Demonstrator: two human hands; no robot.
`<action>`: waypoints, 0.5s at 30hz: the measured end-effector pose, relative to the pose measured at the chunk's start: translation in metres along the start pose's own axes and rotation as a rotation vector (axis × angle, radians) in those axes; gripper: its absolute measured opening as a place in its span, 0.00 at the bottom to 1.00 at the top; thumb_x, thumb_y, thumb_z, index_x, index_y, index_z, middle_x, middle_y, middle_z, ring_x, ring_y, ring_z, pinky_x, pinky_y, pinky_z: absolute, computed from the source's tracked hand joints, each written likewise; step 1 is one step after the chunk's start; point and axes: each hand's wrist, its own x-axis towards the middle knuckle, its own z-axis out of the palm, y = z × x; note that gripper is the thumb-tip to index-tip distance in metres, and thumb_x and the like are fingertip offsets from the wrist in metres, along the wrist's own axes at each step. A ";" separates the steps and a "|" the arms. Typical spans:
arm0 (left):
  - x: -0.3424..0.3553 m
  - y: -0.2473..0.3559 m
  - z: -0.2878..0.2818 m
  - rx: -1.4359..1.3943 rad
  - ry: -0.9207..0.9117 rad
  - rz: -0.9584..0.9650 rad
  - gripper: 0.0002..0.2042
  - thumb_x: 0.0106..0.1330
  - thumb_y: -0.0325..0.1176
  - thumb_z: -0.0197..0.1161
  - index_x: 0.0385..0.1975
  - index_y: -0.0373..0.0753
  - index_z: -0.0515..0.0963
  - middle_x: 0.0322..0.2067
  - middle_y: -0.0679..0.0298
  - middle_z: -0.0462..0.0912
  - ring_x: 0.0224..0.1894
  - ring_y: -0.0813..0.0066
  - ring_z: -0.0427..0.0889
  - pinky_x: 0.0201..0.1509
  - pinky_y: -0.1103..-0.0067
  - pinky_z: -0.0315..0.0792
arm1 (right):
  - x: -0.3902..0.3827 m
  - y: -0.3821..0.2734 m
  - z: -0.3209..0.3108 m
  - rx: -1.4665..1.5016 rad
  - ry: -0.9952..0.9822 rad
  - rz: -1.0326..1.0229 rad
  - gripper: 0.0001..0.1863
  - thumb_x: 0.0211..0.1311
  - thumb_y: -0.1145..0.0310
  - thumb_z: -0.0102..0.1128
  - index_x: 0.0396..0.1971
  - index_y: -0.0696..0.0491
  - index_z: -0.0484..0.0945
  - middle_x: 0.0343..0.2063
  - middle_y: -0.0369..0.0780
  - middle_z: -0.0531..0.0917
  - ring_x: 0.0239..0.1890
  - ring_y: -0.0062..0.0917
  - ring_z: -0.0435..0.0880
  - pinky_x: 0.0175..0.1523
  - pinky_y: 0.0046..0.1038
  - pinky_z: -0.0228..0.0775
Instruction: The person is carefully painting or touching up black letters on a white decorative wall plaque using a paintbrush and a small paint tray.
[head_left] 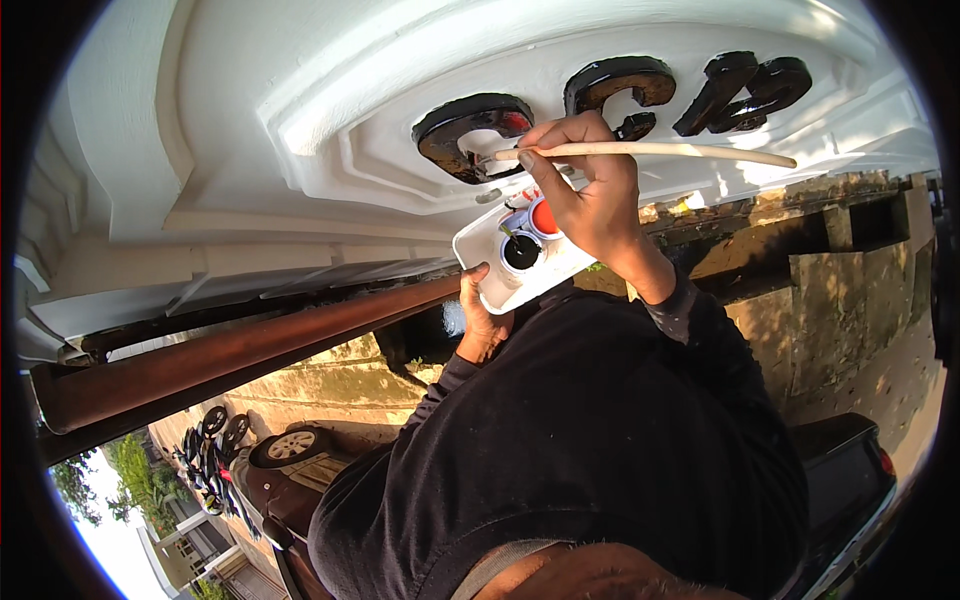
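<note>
My right hand pinches a thin wooden paintbrush near its bristle end, the long handle pointing right. Its tip is at the lower part of a raised black letter on a white wall panel, where a red patch shows near the letter's upper end. My left hand grips the near edge of a white plastic tray just below that letter. In the tray stand a small cup of black paint and a cup of orange-red paint, partly hidden by my right hand.
More raised black letters run along the white moulded panel to the right. A brown pipe lies below the panel at left. Parked vehicles flank me, one with a wheel showing; two-wheelers stand farther left. Stone slabs lie at right.
</note>
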 end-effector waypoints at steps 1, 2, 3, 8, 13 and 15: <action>0.000 0.000 0.001 0.000 0.000 -0.002 0.31 0.59 0.45 0.64 0.62 0.38 0.68 0.55 0.59 0.78 0.58 0.61 0.76 0.65 0.65 0.68 | 0.003 -0.004 0.000 0.025 0.027 -0.033 0.10 0.63 0.84 0.63 0.39 0.60 0.73 0.41 0.44 0.83 0.44 0.25 0.86 0.48 0.24 0.80; 0.000 0.001 0.002 -0.001 -0.008 -0.004 0.31 0.59 0.45 0.63 0.62 0.38 0.68 0.55 0.59 0.78 0.58 0.61 0.76 0.65 0.65 0.68 | 0.009 -0.007 0.002 0.007 0.100 -0.119 0.11 0.59 0.85 0.65 0.37 0.60 0.73 0.36 0.44 0.84 0.40 0.27 0.89 0.41 0.24 0.83; 0.000 0.001 0.002 -0.002 -0.016 -0.005 0.31 0.59 0.45 0.63 0.62 0.38 0.68 0.55 0.59 0.78 0.58 0.61 0.76 0.65 0.65 0.68 | 0.010 -0.010 0.000 0.005 0.101 -0.118 0.11 0.59 0.85 0.65 0.37 0.60 0.73 0.36 0.44 0.84 0.40 0.27 0.89 0.41 0.24 0.83; 0.000 -0.001 -0.004 0.011 0.010 0.005 0.32 0.59 0.45 0.63 0.63 0.38 0.68 0.55 0.58 0.78 0.59 0.61 0.76 0.65 0.65 0.67 | 0.000 -0.014 -0.009 0.116 0.133 -0.013 0.10 0.60 0.84 0.65 0.37 0.60 0.73 0.37 0.44 0.85 0.37 0.25 0.88 0.40 0.22 0.82; -0.004 0.000 0.006 0.035 0.002 0.005 0.32 0.58 0.46 0.63 0.63 0.38 0.68 0.56 0.58 0.78 0.59 0.61 0.76 0.66 0.65 0.67 | 0.001 -0.001 -0.001 -0.001 0.089 -0.023 0.09 0.59 0.84 0.65 0.36 0.59 0.74 0.35 0.42 0.84 0.38 0.27 0.88 0.41 0.24 0.83; -0.005 0.000 0.007 0.044 0.018 0.004 0.33 0.58 0.46 0.63 0.63 0.38 0.68 0.56 0.58 0.78 0.59 0.61 0.76 0.66 0.66 0.67 | 0.007 -0.008 0.004 0.037 0.095 -0.013 0.09 0.58 0.85 0.65 0.35 0.59 0.75 0.35 0.42 0.84 0.38 0.27 0.89 0.41 0.24 0.84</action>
